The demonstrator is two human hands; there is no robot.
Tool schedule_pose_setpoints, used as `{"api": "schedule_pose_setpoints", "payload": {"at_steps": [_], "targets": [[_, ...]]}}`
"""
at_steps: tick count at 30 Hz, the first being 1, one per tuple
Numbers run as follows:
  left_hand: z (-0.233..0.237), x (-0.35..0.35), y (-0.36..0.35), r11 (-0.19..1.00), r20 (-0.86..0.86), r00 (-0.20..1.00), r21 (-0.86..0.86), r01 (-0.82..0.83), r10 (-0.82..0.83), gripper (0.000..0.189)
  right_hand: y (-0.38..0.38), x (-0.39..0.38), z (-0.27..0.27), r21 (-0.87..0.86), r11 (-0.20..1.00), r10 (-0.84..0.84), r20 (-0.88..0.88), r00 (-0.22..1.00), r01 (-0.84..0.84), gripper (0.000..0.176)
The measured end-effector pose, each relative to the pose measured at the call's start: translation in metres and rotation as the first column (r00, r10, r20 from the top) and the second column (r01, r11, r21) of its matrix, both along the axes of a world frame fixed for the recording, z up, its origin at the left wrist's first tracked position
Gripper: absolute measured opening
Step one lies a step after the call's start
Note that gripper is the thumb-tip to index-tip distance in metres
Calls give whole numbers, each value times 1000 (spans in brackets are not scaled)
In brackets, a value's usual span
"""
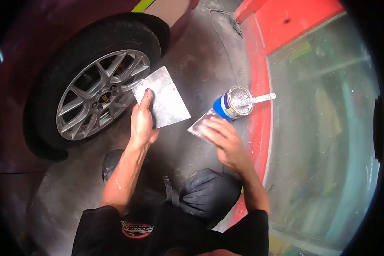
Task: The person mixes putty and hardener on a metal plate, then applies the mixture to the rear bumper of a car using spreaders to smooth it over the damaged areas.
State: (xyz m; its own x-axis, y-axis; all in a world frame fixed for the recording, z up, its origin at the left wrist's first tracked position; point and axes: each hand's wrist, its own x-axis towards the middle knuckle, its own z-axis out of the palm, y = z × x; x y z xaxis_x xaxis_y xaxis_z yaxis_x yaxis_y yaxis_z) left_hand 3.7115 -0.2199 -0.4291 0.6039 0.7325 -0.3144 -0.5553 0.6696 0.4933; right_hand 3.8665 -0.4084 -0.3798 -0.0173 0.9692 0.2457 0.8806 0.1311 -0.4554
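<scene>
My left hand (pixel 142 117) is closed on a flat, whitish square mixing board (pixel 168 100), with the thumb lying over its near face. A thin metal filler spreader (pixel 199 125) is gripped in my right hand (pixel 225 138), its wide edge pointing toward the board, a small gap from it. Just beyond my right hand is an open blue and white can (pixel 222 106) with grey-white paste around its rim. Across the can's mouth lies a paste-smeared white stirring stick (pixel 262 98), its end sticking out to the right.
To the left stands a dark red car with a black tyre (pixel 42 89) and a silver alloy wheel (pixel 74 102). A red frame (pixel 263 141) with a smeared, glass-like panel (pixel 315 149) borders the right. A cable (pixel 226 49) runs along the concrete floor (pixel 196 51).
</scene>
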Motion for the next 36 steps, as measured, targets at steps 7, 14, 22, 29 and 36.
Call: {"api": "schedule_pose_setpoints", "payload": {"at_steps": [7, 14, 22, 29, 36], "targets": [[-9, 13, -29, 978, 127, 972, -45, 203, -196, 36, 22, -28, 15, 153, 988, 23, -117, 993, -5, 68], [11, 3, -25, 986, 41, 990, 105, 131, -136, 29, 9, 24, -30, -97, 977, -105, 561, 821, 191, 61], [-19, 11, -30, 922, -282, 959, 379, 83, 29, 33, 13, -26, 4, -46, 974, -160, 560, 813, 223, 68], [-16, 13, -33, 909, -306, 952, 397, 122, 6, 35, 17, -26, 8, -33, 984, -108, 663, 741, 173, 49], [-19, 13, -35, 883, -338, 939, 420, 210, -63, 35, 14, -18, 18, 7, 979, -178, 506, 844, 202, 59]]}}
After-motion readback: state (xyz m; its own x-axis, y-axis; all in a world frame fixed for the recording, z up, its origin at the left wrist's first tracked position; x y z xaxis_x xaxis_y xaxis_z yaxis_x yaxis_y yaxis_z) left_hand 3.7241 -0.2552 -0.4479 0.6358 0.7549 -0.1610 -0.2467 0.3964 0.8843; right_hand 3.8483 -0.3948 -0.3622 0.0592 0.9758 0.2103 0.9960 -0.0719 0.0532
